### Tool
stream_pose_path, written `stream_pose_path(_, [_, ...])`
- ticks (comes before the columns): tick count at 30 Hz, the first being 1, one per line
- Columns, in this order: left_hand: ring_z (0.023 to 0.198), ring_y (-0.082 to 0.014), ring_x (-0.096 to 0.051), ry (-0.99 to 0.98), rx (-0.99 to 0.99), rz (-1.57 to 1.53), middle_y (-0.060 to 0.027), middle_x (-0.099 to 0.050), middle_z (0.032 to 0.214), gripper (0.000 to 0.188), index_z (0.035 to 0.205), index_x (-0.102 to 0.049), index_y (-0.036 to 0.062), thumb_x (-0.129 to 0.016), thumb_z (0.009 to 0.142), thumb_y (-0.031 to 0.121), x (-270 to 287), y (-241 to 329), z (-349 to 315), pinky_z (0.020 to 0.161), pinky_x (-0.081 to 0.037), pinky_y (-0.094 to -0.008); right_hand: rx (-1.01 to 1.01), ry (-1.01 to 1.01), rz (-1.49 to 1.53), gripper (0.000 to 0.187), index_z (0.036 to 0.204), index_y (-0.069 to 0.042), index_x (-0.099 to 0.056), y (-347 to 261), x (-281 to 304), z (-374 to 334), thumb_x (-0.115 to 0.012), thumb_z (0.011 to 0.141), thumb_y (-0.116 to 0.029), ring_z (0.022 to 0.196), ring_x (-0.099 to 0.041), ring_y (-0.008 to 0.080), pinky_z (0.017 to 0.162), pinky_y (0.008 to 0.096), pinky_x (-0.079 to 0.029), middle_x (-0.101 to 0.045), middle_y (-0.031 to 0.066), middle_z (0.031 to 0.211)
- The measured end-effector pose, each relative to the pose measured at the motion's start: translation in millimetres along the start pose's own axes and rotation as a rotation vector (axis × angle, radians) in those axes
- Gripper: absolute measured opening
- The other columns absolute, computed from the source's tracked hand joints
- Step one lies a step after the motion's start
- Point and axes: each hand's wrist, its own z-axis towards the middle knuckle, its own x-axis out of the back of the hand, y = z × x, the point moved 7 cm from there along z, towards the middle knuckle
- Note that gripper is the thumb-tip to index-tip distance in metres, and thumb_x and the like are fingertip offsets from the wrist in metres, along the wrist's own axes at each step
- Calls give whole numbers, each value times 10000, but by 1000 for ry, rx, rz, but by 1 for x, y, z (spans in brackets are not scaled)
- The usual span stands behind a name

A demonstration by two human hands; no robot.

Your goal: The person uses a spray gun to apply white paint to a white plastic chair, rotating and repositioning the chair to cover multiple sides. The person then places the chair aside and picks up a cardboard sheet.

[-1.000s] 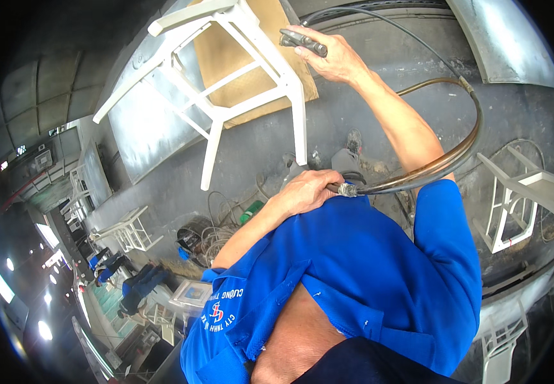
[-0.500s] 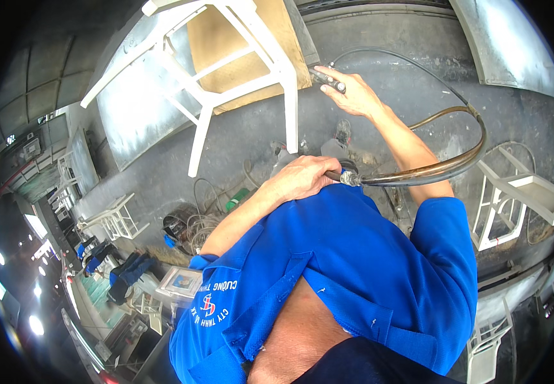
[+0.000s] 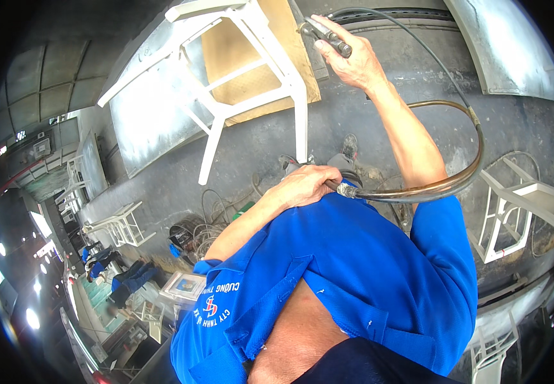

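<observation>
My right hand [image 3: 359, 66] is stretched forward, its fingers wrapped round a metal spray gun [image 3: 332, 37]. From the gun a thin dark hose [image 3: 411, 40] arcs right and joins a thicker brownish hose [image 3: 480, 144]. Held against my waist, my left hand [image 3: 309, 184] is closed on this hose bundle near a whitish, taped-looking joint [image 3: 347, 190]. A white wooden chair frame [image 3: 256, 101] stands ahead, left of the gun and apart from it, its legs pointing toward me. Whatever lies inside my left palm is hidden.
Behind the chair frame are a brown board [image 3: 232, 57] and a whitish-grey panel [image 3: 152, 105]. Another panel [image 3: 507, 51] leans at far right. White chairs stand at right [image 3: 513, 211] and left [image 3: 120, 225]. Coiled hoses [image 3: 203, 233] lie on the floor. Further left, people in blue [image 3: 133, 275] work.
My right hand has moved forward and up with the spray gun, and its arm is straighter. My left hand stays at my waist. The chair frame appears slightly further right and lower.
</observation>
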Motion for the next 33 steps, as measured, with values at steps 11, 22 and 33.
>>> stream_pose_path(11, [1068, -380, -688, -70, 68, -14, -147, -725, 1101, 337, 1167, -659, 57, -648, 845, -45, -4, -4, -4, 898, -549, -469, -177, -195, -119, 518, 1493, -267, -564, 54, -6, -62, -670, 991, -340, 969, -728, 262, 911, 385, -540, -763, 155, 1096])
stream_pose_path(22, [951, -372, -707, 43, 2, -35, -130, -724, 980, 162, 1019, -635, 46, -715, 878, 56, 0, -5, -10, 784, -554, -470, -471, -256, -180, 509, 1481, -204, -569, 52, -1, -115, -675, 995, -312, 966, -727, 343, 899, 395, -536, -760, 167, 1052])
stream_pose_path(33, [986, -357, -710, -6, 17, -85, -114, -738, 1028, 231, 1076, -665, 62, -630, 870, -38, -5, -12, -11, 813, -563, -453, 19, -19, 68, 514, 1462, -131, -593, -86, 16, -77, -734, 968, -150, 964, -737, 187, 838, 326, -573, -760, 144, 1167])
